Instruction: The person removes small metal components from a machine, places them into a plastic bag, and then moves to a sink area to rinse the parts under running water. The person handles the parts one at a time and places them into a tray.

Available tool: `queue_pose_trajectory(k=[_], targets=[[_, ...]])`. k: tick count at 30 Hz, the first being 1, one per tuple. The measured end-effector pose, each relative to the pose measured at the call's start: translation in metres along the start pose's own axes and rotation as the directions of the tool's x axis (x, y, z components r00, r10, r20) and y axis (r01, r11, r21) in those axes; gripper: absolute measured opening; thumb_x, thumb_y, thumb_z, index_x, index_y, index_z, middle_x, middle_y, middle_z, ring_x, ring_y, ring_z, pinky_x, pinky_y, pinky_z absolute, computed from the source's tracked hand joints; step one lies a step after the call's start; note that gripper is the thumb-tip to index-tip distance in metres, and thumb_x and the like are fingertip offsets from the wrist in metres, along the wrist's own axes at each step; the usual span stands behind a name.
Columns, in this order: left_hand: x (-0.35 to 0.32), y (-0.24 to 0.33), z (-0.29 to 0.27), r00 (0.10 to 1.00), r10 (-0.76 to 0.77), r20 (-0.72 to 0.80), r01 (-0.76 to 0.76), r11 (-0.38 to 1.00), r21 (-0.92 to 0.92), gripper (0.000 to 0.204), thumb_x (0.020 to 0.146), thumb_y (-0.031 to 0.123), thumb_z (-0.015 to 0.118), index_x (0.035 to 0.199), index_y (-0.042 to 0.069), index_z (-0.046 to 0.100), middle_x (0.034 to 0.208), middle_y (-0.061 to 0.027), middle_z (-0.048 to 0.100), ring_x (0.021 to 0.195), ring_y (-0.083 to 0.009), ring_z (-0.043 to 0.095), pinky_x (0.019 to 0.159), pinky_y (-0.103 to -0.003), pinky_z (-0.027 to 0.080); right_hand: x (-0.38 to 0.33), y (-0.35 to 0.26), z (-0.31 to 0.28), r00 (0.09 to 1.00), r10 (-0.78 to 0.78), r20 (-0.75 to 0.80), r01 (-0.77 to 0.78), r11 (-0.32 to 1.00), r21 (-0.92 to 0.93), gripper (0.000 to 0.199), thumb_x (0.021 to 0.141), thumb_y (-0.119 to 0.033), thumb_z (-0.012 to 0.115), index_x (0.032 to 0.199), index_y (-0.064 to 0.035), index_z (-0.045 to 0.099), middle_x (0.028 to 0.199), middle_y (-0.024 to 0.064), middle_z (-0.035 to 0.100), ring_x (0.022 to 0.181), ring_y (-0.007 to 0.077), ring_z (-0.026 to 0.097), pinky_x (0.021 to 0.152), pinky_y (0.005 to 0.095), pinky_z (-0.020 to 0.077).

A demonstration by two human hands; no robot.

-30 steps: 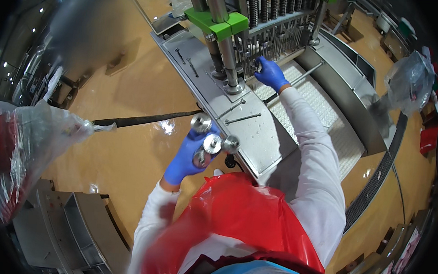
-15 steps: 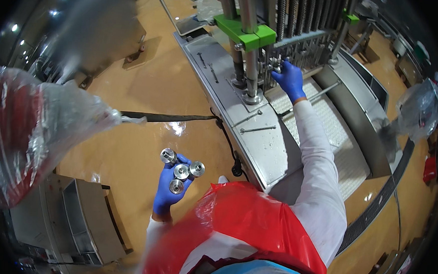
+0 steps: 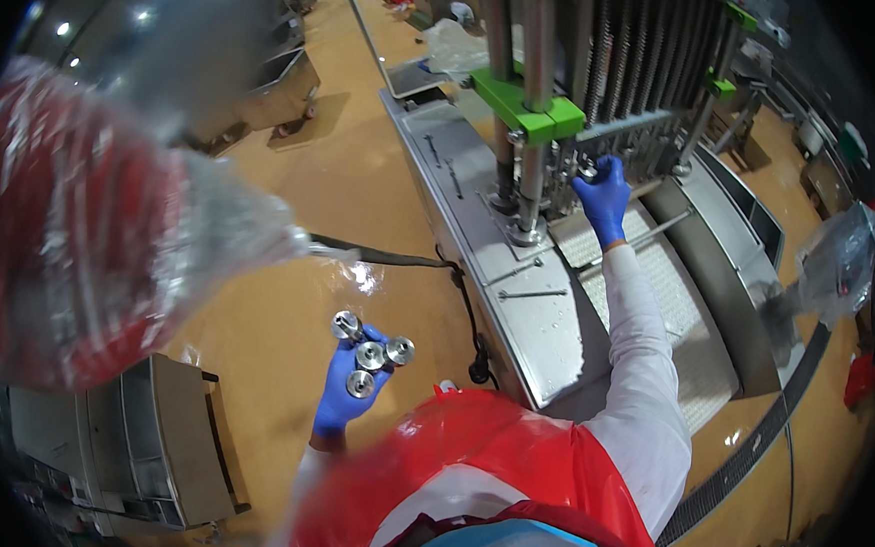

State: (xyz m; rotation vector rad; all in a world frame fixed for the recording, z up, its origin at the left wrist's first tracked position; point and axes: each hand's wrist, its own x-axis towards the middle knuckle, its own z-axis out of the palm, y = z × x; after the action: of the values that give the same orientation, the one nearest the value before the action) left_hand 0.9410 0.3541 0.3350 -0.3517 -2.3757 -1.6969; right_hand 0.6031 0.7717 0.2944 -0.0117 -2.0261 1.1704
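My left hand (image 3: 348, 386), in a blue glove, is closed from below around several round steel fittings (image 3: 369, 356) with holes in their middles. It is held over the floor, left of the machine. My right hand (image 3: 604, 199), also blue-gloved, reaches forward into the machine (image 3: 622, 124) below its row of upright spring-covered rods. The fingers of that hand are pinched on a small shiny steel fitting (image 3: 587, 168); they partly hide it, and whether it is attached to a rod I cannot tell.
Two wrenches (image 3: 531, 294) lie on the steel side table (image 3: 544, 335), with two slim metal pieces (image 3: 453, 178) farther back. Green clamps (image 3: 528, 107) grip the machine's columns. A white belt (image 3: 690, 329) runs under my right arm. Plastic-wrapped equipment (image 3: 89, 232) hangs at left.
The whole view has shifted, so the machine and both hands appear lower and slightly to the right. My left hand keeps its fittings, and my right hand stays at the rods.
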Motion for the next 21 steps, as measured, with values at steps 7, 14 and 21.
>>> queue_pose_trajectory(k=[7,14,21], targets=[[-0.046,-0.022,-0.042,0.971,-0.177,-0.162,0.172,0.984,-0.043,0.039,0.085,-0.006,0.073,0.116,0.007,0.053,0.105,-0.0033,0.058,0.099,-0.0167,0.059,0.091,-0.033,0.049,-0.008,0.008,0.017,0.987,-0.038,-0.156,0.039,0.999,0.005,0.043,0.072,-0.019,0.085,0.105,-0.0077,0.059,0.087,0.0136,0.072,0.08,0.0312,0.073,0.074,0.0412,0.0577],[-0.099,-0.029,-0.083,0.868,-0.302,-0.394,0.277,0.953,-0.119,0.034,0.089,-0.006,0.067,0.117,0.008,0.055,0.102,0.0,0.057,0.093,-0.0118,0.057,0.086,-0.03,0.051,-0.008,0.004,0.017,0.99,0.043,-0.134,-0.056,0.994,-0.096,0.051,0.07,-0.019,0.088,0.11,-0.0062,0.059,0.088,0.0107,0.072,0.081,0.0238,0.073,0.075,0.0377,0.0581],[-0.182,-0.069,-0.098,0.831,-0.272,-0.485,0.171,0.955,-0.244,0.012,0.105,0.019,0.061,0.109,0.008,0.058,0.106,-0.0016,0.061,0.102,-0.0155,0.061,0.094,-0.032,0.051,-0.004,-0.008,0.008,0.999,0.008,-0.036,-0.01,0.996,-0.083,0.042,0.068,-0.019,0.086,0.098,-0.0058,0.06,0.082,0.0138,0.071,0.076,0.031,0.073,0.073,0.0408,0.0582]])
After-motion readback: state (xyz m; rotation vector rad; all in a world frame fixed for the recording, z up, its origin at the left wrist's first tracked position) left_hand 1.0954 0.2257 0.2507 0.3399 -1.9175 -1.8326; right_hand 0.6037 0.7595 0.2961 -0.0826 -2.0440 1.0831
